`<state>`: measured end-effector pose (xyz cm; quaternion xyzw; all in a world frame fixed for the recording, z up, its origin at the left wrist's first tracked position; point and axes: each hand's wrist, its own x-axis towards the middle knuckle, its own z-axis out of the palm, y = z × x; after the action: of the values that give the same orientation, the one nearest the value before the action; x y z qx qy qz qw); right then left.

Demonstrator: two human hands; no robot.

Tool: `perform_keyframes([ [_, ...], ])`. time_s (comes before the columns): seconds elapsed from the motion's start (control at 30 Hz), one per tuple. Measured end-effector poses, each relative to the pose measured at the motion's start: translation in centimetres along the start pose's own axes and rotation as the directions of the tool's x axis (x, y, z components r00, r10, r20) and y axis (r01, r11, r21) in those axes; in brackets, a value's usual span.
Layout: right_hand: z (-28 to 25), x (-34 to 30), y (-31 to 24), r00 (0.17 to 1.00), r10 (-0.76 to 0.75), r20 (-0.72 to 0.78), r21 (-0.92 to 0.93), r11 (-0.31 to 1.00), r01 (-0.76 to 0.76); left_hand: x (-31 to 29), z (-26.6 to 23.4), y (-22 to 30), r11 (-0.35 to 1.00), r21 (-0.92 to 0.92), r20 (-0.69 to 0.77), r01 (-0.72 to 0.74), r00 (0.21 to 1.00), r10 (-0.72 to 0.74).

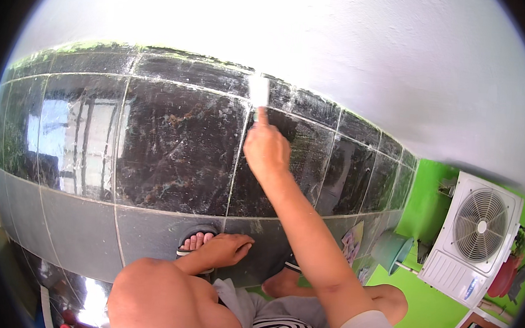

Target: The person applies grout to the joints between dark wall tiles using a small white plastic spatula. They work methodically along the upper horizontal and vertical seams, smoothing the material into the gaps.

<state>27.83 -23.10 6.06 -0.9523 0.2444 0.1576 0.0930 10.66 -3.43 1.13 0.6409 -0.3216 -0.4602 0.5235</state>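
Observation:
My right hand reaches out to the bottom of the white wall, closed around what looks like a flat white paintbrush. Its index finger lies stretched along the brush, whose white end is blurred and meets the line where wall and black skirting tile join. Flecks of green paint run along that line. Near my sandalled foot, my left hand hangs loosely curled beside my bent knee, with nothing visible in it.
Glossy black tiles with white smears lie below the skirting, then grey tiles. At right stand a white outdoor air-conditioner unit, a teal basin and a red pot beside a green surface. A patterned cloth lies near the basin.

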Motion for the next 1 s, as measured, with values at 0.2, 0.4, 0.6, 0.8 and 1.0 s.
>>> perform_keyframes([
  [0.2,-2.0,1.3,7.8,0.991,0.133,0.013,0.081,0.988,-0.134,-0.5,0.0,-0.2,1.0,0.013,-0.074,-0.021,0.997,0.022],
  [0.4,-2.7,3.8,17.8,0.913,0.382,-0.14,0.167,0.918,-0.359,0.3,0.4,0.0,0.999,0.036,-0.026,-0.037,0.999,0.038],
  [0.6,-0.9,1.5,2.2,0.959,0.277,0.064,0.163,0.945,-0.284,-0.2,0.2,-0.2,0.994,0.107,0.014,0.015,1.0,-0.017],
  [0.8,-0.7,1.1,3.6,0.999,0.054,0.006,0.064,0.996,-0.054,0.2,0.4,0.2,0.994,0.108,0.0,0.02,1.0,-0.02],
  [1.0,0.2,-2.2,21.5,0.94,0.292,-0.178,0.023,0.956,-0.293,0.4,0.4,0.4,0.997,0.074,-0.038,-0.006,0.999,0.009],
])
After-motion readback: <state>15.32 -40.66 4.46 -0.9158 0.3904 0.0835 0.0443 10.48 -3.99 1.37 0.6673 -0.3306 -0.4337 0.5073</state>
